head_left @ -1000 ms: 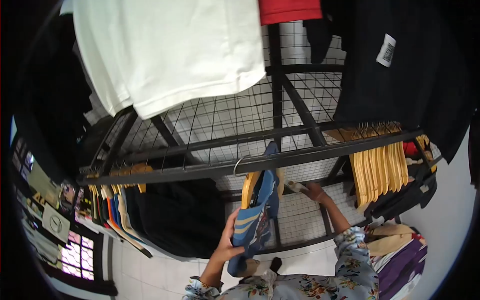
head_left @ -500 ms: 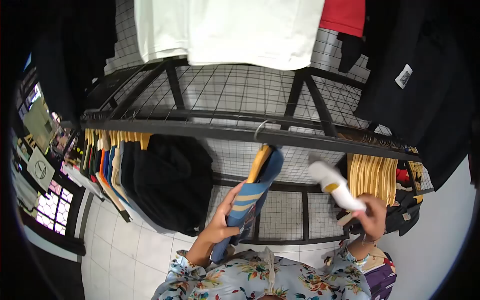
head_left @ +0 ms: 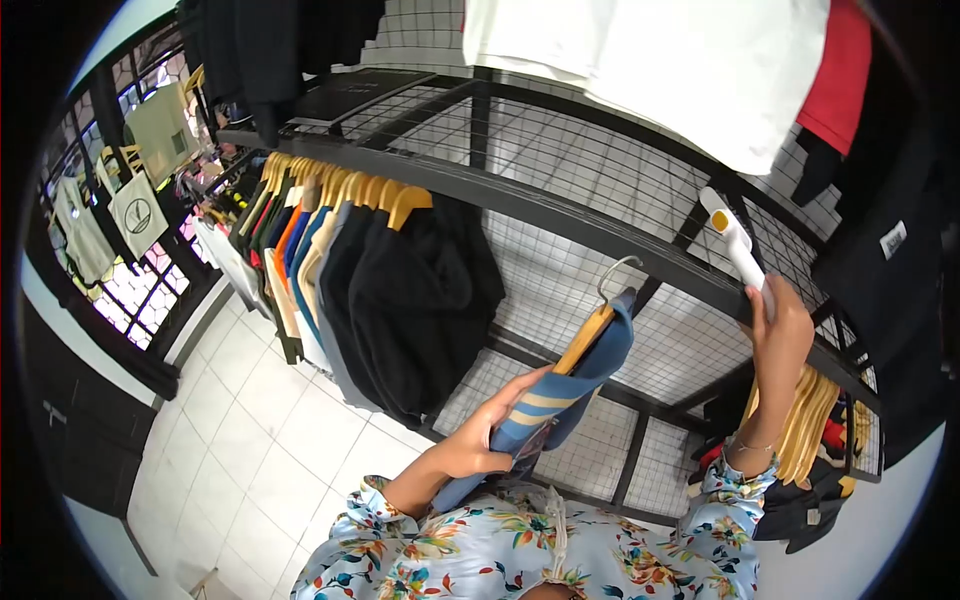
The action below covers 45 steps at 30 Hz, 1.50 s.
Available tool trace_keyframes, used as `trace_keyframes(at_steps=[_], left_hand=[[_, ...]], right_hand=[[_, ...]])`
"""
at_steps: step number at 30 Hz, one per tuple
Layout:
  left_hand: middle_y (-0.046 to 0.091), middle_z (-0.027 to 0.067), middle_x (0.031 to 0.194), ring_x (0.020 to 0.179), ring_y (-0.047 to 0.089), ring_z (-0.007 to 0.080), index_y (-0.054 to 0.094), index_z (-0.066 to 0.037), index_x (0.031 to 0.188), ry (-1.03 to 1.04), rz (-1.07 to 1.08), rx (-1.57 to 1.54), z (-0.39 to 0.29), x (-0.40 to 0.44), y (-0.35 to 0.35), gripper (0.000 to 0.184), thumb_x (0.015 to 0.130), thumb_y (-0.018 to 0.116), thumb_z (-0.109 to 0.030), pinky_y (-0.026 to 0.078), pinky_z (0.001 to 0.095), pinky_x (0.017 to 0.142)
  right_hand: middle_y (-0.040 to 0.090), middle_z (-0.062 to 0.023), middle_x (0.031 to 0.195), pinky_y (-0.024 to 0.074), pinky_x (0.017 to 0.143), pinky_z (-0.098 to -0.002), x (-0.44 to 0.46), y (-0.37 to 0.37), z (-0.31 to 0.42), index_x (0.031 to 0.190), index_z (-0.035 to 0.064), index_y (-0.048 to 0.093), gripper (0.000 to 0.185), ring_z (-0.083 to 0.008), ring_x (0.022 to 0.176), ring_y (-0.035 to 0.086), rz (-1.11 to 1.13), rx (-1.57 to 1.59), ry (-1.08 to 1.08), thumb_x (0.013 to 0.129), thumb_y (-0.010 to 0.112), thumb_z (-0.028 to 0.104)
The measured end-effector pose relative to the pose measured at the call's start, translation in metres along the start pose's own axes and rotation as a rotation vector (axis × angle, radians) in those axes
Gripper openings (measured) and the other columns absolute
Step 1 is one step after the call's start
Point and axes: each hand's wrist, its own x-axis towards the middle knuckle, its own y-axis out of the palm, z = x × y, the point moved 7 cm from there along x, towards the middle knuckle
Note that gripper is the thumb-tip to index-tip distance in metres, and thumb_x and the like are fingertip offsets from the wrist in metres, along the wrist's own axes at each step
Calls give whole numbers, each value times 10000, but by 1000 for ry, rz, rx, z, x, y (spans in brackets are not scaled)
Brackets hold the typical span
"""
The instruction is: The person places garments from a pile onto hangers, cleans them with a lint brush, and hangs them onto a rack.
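Observation:
My left hand [head_left: 490, 425] is closed around a blue garment [head_left: 555, 400] with cream stripes, held bunched in front of my chest. A wooden hanger [head_left: 585, 340] sits inside the garment, its metal hook rising just below the black rail and apart from it. Raised at the right, my right hand [head_left: 785, 325] grips the handle of a white handheld device [head_left: 740, 245] with a yellow spot on its head. The device's head points up and left, in front of the black rack; its exact kind is unclear.
A black metal rack [head_left: 420, 170] with wire mesh crosses the view. Dark and coloured clothes [head_left: 410, 290] hang on its left, wooden hangers [head_left: 805, 420] on its right. White shirts [head_left: 690, 80] and a red garment [head_left: 840, 80] hang above. Light floor tiles [head_left: 270, 440] lie at lower left.
The view has turned toward the left. My right hand has lifted the white device from low beside the wooden hangers up to rail height. My left hand still holds the blue garment.

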Motion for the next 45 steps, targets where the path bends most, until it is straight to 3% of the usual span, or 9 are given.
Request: trace_keyframes(at_steps=[13,17,19,24,26,31,39,42,45], left_hand=[[300,105,1317,1214,305,188,163,-14,1350,-88,-46,-45,5,-36,-87,914,506,516,-20,213,279,996],[310,95,1304,1198,323,184,170,-13,1347,-108,-27,-52,1,-40,-138,916,501,520,-17,213,276,994],[319,88,1294,1187,335,181,173,-25,1349,-102,-13,-29,-4,-37,-162,914,503,519,-5,216,274,993],[332,85,1276,1187,337,198,177,-52,1354,-133,19,-16,-13,-20,-208,901,521,513,20,216,282,994],[340,83,1261,1173,344,204,176,-66,1356,-90,3,156,-6,-18,-225,895,534,514,37,227,286,988],[345,91,1243,1145,355,208,172,-68,1355,-80,-122,247,-12,-10,-261,893,546,534,48,255,293,974],[367,108,1221,1110,387,198,177,-40,1342,73,-203,158,-28,14,-316,871,555,534,67,301,301,946],[380,96,1223,1116,395,200,183,-26,1342,47,-252,77,-16,27,-342,878,536,529,15,299,300,955],[389,90,1221,1114,403,202,188,-16,1340,34,-294,26,-6,27,-351,883,524,526,-10,302,300,956]], right_hand=[[562,-111,747,420,536,-343,18,17,31,867,45,577,185,-302,614,536,64,-188,73,777,600,204],[571,-86,737,423,547,-307,12,-18,118,859,20,587,194,-247,614,545,-394,-244,-129,757,628,180],[566,-69,736,417,561,-261,-9,-2,144,864,-7,582,185,-184,617,541,-345,377,40,752,629,134],[583,-96,850,452,541,-248,-15,146,257,1041,-22,510,465,-148,603,541,397,775,261,660,725,133],[534,-164,1032,471,595,-261,-6,197,275,1209,-22,389,607,-180,744,555,283,731,216,713,688,158],[518,-159,1081,478,581,-267,36,228,312,1250,-2,352,612,-154,765,534,-53,861,201,710,638,26],[540,-194,1020,478,570,-281,92,276,362,1241,5,372,580,-211,638,552,-29,662,-26,702,585,3],[561,-203,1003,479,540,-293,112,306,366,1242,27,382,580,-257,541,549,340,851,124,697,576,7],[576,-196,991,471,514,-295,111,308,375,1247,44,384,583,-271,520,553,321,638,98,698,580,20]])
